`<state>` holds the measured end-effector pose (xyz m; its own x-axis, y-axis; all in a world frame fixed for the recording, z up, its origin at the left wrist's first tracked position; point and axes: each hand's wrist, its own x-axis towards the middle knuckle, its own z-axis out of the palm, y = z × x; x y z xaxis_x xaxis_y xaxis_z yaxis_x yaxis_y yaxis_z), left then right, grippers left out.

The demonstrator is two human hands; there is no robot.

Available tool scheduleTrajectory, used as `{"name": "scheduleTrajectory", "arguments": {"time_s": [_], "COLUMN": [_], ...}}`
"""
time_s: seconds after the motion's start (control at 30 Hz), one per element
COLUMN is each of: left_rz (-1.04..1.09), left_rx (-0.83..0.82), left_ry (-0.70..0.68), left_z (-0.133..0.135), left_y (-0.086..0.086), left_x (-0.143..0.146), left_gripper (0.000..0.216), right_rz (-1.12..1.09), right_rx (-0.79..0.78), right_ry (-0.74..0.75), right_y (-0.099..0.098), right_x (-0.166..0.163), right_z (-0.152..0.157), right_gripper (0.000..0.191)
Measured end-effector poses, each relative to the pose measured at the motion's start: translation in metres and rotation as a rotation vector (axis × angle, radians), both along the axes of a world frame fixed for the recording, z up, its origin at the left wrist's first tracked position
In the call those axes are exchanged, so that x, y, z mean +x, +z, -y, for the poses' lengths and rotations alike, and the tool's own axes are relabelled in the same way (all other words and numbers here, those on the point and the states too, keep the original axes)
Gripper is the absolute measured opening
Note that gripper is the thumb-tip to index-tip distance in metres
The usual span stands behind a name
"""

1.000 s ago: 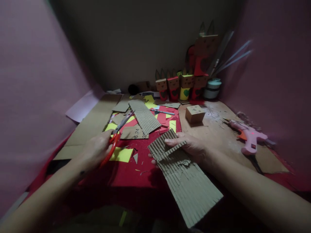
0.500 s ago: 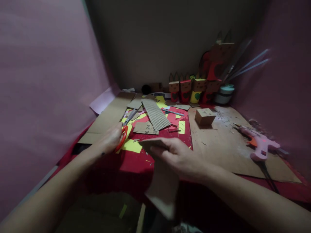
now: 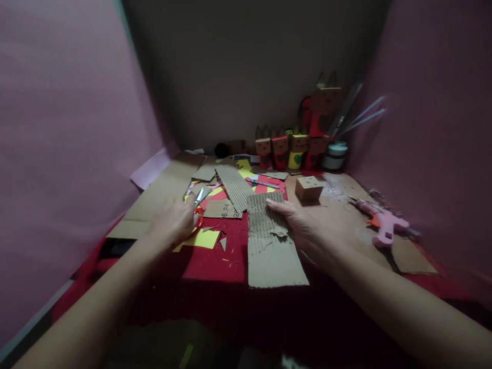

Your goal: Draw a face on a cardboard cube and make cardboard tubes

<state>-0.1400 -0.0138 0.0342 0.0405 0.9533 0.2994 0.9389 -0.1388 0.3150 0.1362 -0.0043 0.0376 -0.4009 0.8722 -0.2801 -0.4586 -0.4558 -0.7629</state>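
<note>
My right hand (image 3: 302,220) grips a piece of cardboard (image 3: 269,261) by its right edge, thumb on the face towards me. Its upper half shows bare ridges with torn paper; the lower half is smooth. My left hand (image 3: 172,220) is closed around the red handles of scissors (image 3: 199,217), blades pointing away from me. Beyond the hands lies a ridged cardboard strip (image 3: 234,187) across coloured paper scraps. A printed cardboard scrap (image 3: 219,209) and yellow paper (image 3: 203,239) rest near the scissors on the red cloth (image 3: 230,266).
To the right, a small cardboard box (image 3: 308,189) and a pink glue gun (image 3: 380,220) lie on a cardboard sheet (image 3: 338,236). Cardboard figures (image 3: 280,154) and a container with sticks (image 3: 335,156) stand behind. A long cardboard sheet (image 3: 149,197) lies left, between pink side walls.
My right hand has raised the cardboard piece and turned its torn, ridged face towards me. My left hand still holds the scissors, now at a different angle. The view has shifted slightly.
</note>
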Motion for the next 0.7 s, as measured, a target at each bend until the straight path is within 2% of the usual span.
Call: {"name": "scheduleTrajectory", "arguments": {"time_s": [0.07,0.1,0.17,0.23,0.33,0.43,0.5,0.6,0.67,0.7], "left_rz": [-0.032,0.005,0.112,0.241,0.475,0.630,0.635,0.501,0.490,0.529], "left_rx": [0.018,0.018,0.046,0.114,0.127,0.044,0.028,-0.047,-0.103,-0.112], "left_ry": [-0.116,-0.264,-0.497,-0.573,-0.561,-0.530,-0.555,-0.630,-0.593,-0.522], "left_z": [0.019,0.028,0.045,0.055,0.056,0.050,0.047,0.044,0.041,0.039], "left_y": [0.005,0.006,0.004,-0.002,-0.005,0.001,0.007,0.017,0.023,0.026], "left_x": [0.023,0.036,0.061,0.083,0.104,0.115,0.118,0.116,0.112,0.111], "left_gripper": [0.054,0.058,0.056,0.046,0.023,0.015,0.016,0.026,0.029,0.028], "right_rz": [-0.053,-0.075,-0.115,-0.161,-0.215,-0.212,-0.199,-0.166,-0.139,-0.128], "right_rx": [-0.024,-0.038,-0.044,-0.006,0.095,0.156,0.194,0.240,0.241,0.238], "right_ry": [-0.032,-0.041,-0.053,-0.076,-0.108,-0.087,-0.073,-0.072,-0.066,-0.065], "right_y": [0.000,0.000,-0.002,-0.005,-0.009,-0.009,-0.008,-0.006,-0.006,-0.005], "right_x": [0.003,0.004,0.004,0.003,0.003,0.009,0.016,0.026,0.031,0.033], "right_z": [-0.006,-0.009,-0.015,-0.018,-0.016,-0.012,-0.011,-0.011,-0.011,-0.011], "right_gripper": [0.010,0.010,0.012,0.019,0.025,0.028,0.032,0.036,0.036,0.036]}}
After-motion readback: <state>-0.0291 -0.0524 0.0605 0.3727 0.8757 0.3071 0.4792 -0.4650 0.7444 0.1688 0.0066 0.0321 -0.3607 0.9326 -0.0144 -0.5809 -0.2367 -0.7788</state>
